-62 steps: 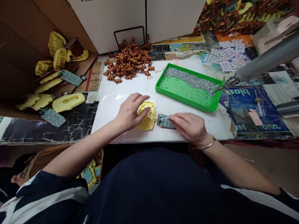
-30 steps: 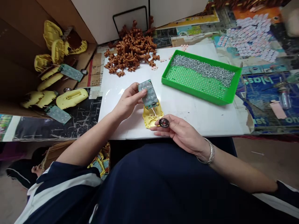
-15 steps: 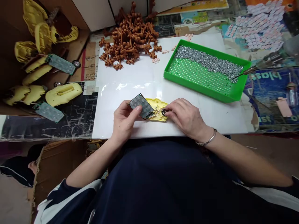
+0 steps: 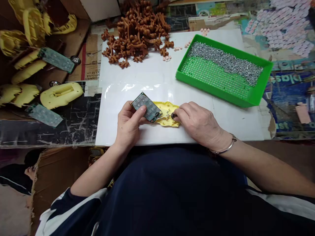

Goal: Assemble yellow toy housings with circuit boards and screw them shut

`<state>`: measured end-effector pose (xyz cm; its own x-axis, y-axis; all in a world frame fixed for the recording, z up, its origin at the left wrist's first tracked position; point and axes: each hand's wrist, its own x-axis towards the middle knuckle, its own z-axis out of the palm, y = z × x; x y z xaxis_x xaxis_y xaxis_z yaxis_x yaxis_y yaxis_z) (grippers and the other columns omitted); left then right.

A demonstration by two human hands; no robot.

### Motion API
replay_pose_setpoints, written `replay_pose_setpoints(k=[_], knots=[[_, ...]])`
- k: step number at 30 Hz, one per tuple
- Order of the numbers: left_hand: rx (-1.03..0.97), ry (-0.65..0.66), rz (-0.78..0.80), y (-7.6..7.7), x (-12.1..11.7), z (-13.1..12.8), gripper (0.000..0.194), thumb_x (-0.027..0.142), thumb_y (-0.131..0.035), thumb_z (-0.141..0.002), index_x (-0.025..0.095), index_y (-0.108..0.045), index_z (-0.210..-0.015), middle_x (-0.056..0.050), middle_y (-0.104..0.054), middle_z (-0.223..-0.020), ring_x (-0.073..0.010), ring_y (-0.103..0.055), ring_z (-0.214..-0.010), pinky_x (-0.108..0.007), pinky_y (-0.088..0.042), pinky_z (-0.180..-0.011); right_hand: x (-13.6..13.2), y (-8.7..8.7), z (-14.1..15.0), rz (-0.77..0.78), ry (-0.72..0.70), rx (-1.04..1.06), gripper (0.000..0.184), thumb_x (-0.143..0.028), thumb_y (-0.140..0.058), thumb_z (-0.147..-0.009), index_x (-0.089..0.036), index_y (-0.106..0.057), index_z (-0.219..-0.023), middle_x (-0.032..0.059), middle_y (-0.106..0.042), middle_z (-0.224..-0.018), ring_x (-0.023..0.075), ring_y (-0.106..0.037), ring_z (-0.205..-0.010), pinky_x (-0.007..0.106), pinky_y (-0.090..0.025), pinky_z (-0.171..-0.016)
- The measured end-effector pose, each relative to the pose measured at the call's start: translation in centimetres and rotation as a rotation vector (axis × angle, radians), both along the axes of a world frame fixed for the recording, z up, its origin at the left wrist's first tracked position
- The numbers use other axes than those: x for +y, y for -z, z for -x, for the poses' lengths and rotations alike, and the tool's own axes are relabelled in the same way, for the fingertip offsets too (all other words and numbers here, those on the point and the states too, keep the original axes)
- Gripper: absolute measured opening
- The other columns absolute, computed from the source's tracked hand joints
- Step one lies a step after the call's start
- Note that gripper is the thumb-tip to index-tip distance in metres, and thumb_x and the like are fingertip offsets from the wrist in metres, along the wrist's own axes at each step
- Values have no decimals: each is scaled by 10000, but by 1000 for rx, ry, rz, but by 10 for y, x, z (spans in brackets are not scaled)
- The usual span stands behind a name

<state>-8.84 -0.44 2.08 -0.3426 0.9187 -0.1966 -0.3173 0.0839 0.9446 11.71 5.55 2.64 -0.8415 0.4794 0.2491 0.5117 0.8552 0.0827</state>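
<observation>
My left hand (image 4: pixel 130 123) grips a green circuit board (image 4: pixel 147 107) with a clear bumpy layer on its face, thumb on top. The board is tilted over the left end of a yellow plastic shell (image 4: pixel 163 122), which lies on the white board with its hollow side up. Thin wires run from the circuit board's lower corner into the shell. With its fingers pinched, my right hand (image 4: pixel 198 121) holds a small round dark part, which looks like a speaker (image 4: pixel 173 115), at the shell's right side. The fingers partly cover it.
A green tray (image 4: pixel 211 86) of screws stands behind my right hand. Brown plastic parts (image 4: pixel 137 36) are heaped at the back. Yellow shells (image 4: pixel 61 95) and wired circuit boards (image 4: pixel 46 114) lie at left, near a cardboard box. Small pink-white pieces (image 4: pixel 285 28) cover the far right.
The view has shifted slightly. An electric screwdriver seen over the tray's right end is now out of view. Both hands keep their holds, with the round part turned a little in my right fingers.
</observation>
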Motion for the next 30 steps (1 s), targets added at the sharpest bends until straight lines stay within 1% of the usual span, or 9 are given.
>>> replay_pose_setpoints(k=[5, 10, 12, 15, 20, 23, 26, 28, 30], knots=[[6, 20, -1, 3, 0, 1, 391, 439, -867, -676, 193, -599, -818, 27, -662, -779, -117, -652, -640, -219, -602, -533, 3, -10, 1, -51, -67, -50, 242, -5, -462, -918, -147, -620, -801, 79, -589, -756, 198, -456, -709, 310, -351, -589], [2, 30, -5, 4, -1, 0, 378, 433, -865, -691, 190, -601, -810, 24, -658, -758, -116, -644, -633, -225, -604, -543, 14, -17, -2, 165, -116, -100, 136, -94, -533, -940, -140, -655, -902, 78, -635, -854, 199, -520, -782, 305, -396, -648], [2, 30, 3, 4, -1, 0, 384, 434, -871, -684, 186, -601, -798, 26, -647, -744, -116, -641, -639, -223, -602, -543, 15, -20, 1, 162, -134, -109, 152, -89, -528, -940, -141, -658, -880, 77, -628, -819, 201, -516, -755, 312, -393, -645], [14, 37, 11, 4, -1, 1, 396, 444, -873, -680, 185, -597, -796, 24, -643, -753, -117, -639, -650, -224, -600, -544, 14, -26, 8, 108, -166, -174, 244, -10, -475, -915, -143, -652, -813, 80, -601, -743, 207, -498, -708, 320, -372, -621], [24, 49, 12, 3, 0, 1, 415, 464, -873, -669, 188, -598, -812, 9, -662, -791, -138, -658, -681, -226, -576, -521, 18, -29, 10, 253, -148, -217, 237, -24, -469, -925, -125, -665, -838, 94, -621, -769, 198, -531, -733, 304, -400, -641], [123, 52, -34, 0, 1, 1, 406, 480, -849, -688, 184, -590, -789, 8, -655, -763, -129, -638, -673, -216, -556, -533, 20, -28, 3, 387, -102, -74, 196, -94, -498, -949, -117, -682, -883, 88, -643, -804, 183, -567, -737, 296, -435, -658], [334, 82, -106, -8, 2, 0, 341, 444, -805, -741, 178, -594, -779, 17, -608, -731, -108, -586, -672, -201, -531, -565, 21, -29, 2, 542, -16, 263, 191, -223, -541, -971, -126, -689, -1042, 78, -681, -900, 159, -605, -762, 290, -471, -698], [464, 136, -155, -15, 4, -1, 294, 407, -769, -778, 177, -586, -759, 17, -574, -734, -106, -560, -689, -195, -501, -569, 21, -30, 6, 681, 57, 477, 277, -309, -637, -920, -140, -661, -1137, 67, -683, -970, 132, -593, -724, 278, -478, -673], [561, 220, -212, -20, 7, -3, 269, 386, -740, -804, 177, -578, -754, 13, -569, -757, -106, -551, -704, -195, -474, -573, 21, -30, 11, 845, 96, 598, 275, -333, -698, -853, -156, -664, -1060, 37, -669, -931, 103, -547, -652, 259, -458, -609]])
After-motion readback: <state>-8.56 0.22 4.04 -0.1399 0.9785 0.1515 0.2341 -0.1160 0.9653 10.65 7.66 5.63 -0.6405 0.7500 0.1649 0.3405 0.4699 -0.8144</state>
